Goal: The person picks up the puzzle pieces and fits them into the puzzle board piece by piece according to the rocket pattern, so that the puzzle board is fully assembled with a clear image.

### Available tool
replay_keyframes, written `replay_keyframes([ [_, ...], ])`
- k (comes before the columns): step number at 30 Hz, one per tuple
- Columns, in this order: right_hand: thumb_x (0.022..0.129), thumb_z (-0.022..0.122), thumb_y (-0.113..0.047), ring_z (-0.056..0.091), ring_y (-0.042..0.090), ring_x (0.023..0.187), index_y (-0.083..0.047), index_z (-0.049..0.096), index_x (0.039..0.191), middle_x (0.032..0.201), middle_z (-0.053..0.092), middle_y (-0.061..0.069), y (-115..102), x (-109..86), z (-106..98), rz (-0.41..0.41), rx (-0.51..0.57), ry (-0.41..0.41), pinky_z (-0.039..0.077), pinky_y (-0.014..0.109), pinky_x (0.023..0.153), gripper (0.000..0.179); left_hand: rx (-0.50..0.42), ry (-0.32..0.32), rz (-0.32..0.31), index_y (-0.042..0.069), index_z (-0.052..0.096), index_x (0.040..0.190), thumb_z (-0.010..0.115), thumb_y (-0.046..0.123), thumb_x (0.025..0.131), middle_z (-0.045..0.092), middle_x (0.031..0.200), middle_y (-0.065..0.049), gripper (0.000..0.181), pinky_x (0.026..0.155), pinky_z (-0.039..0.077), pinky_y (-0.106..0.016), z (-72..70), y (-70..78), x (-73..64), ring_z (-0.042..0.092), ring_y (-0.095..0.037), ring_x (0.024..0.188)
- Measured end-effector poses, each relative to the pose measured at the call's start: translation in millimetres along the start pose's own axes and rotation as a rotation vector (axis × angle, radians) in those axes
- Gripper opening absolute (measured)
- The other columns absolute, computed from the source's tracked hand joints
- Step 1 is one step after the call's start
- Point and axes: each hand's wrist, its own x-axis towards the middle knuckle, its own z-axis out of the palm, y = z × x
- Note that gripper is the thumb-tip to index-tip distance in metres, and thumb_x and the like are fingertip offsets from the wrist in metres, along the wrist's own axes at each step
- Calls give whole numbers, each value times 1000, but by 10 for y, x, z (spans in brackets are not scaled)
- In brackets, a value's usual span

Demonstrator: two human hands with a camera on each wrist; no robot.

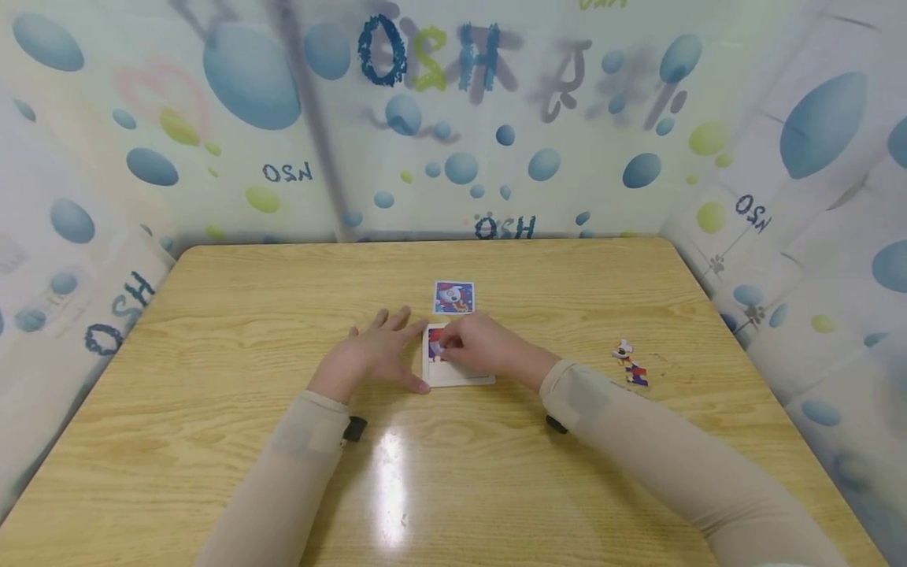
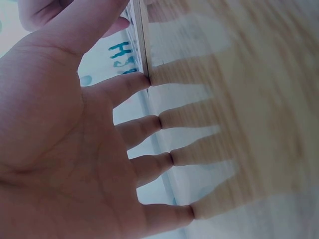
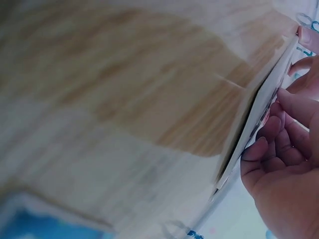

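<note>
A white puzzle tray [image 1: 459,376] lies on the table, its upper left part filled with red and blue picture pieces. My left hand [image 1: 375,352] rests at the tray's left side, fingers spread, thumb at the near left corner; in the left wrist view its fingertips touch the tabletop. Over the tray, my right hand [image 1: 482,344] has its thumb and curled fingers together, pinching a small puzzle piece [image 3: 266,117] that they mostly hide. Just beyond the tray is a square picture card [image 1: 453,298] with a white figure on blue and red.
Several loose puzzle pieces [image 1: 629,362] lie to the right, past my right forearm. The wooden table [image 1: 283,276] meets a patterned curtain [image 1: 439,142] at its far edge, with more curtain at both sides. Dark wrist cameras sit under both wrists.
</note>
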Motion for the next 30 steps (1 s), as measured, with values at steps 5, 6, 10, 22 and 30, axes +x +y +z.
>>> replay_keyframes([
  [5,98,70,-21,63,10,79,-13,76,112,96,72,-6,27,-50,-105,67,37,3,55,23,71,17,-6,-1,-1,28,20,164,80,67,74,3,171,-12,115,110,4,-81,11,13,0,-4,-45,153],
  [6,98,70,-22,63,11,78,-14,75,113,94,71,-6,36,-66,-148,79,37,11,55,24,69,18,-5,1,1,28,21,164,80,67,74,3,171,-12,115,110,4,-81,12,17,2,-3,-46,153],
  [10,98,71,-21,59,15,76,-10,75,115,88,67,-2,85,-155,-372,82,24,61,53,28,66,21,3,10,-1,28,21,164,80,67,74,3,171,-12,115,111,4,-80,11,26,9,-3,-46,153],
  [22,97,72,-24,58,19,82,-11,74,114,92,68,0,314,-742,-944,125,4,185,52,35,70,22,0,10,-5,27,20,164,81,66,73,3,171,-12,116,112,3,-79,6,14,-9,-4,-45,154],
  [30,96,73,-23,60,17,82,-9,74,113,91,69,-1,594,-1165,-1104,114,-26,238,52,34,69,22,-8,8,-5,28,20,164,81,65,74,2,171,-11,114,112,3,-78,-7,21,-42,-4,-44,154],
])
